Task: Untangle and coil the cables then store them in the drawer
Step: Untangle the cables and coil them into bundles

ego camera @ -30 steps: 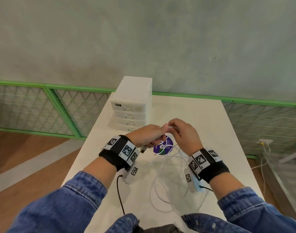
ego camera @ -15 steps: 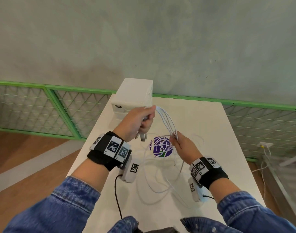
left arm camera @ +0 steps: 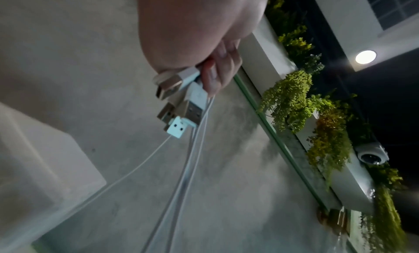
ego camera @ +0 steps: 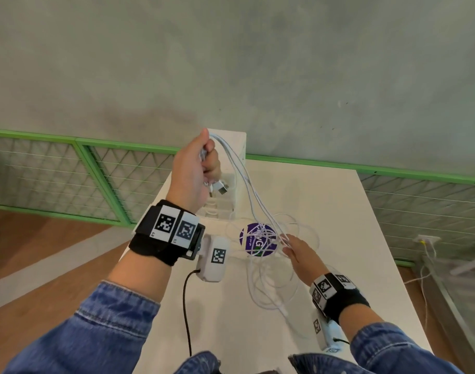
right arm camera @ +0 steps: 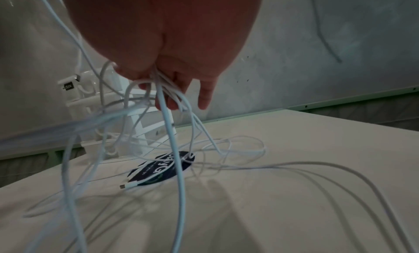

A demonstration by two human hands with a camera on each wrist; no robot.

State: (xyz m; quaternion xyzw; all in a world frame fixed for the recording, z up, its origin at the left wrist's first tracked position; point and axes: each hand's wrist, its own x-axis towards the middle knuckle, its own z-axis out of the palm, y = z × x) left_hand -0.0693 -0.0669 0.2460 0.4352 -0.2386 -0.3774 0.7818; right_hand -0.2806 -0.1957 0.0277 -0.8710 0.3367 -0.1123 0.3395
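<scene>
Several white cables (ego camera: 247, 190) run taut from my raised left hand (ego camera: 204, 163) down to my right hand (ego camera: 290, 245). The left hand grips their plug ends in a fist, and USB plugs (left arm camera: 181, 104) stick out below the fingers. The right hand hovers low over the table and pinches the strands (right arm camera: 163, 99) between thumb and fingers, with one finger (right arm camera: 205, 95) stretched out. Below it the rest of the cables (ego camera: 271, 287) lie in loose tangled loops. The white drawer unit (ego camera: 235, 147) stands behind the left hand, its drawers closed as far as they show.
The white table (ego camera: 338, 211) carries a round purple sticker (ego camera: 253, 240) under the cable loops. A green-framed mesh railing (ego camera: 96, 168) and a grey wall stand behind. Wooden floor lies to the left. A black wire (ego camera: 186, 306) hangs from the left wrist camera.
The left hand has lifted up and back with the plug ends, pulling the cables taut. The right hand has slid down along the strands toward the table.
</scene>
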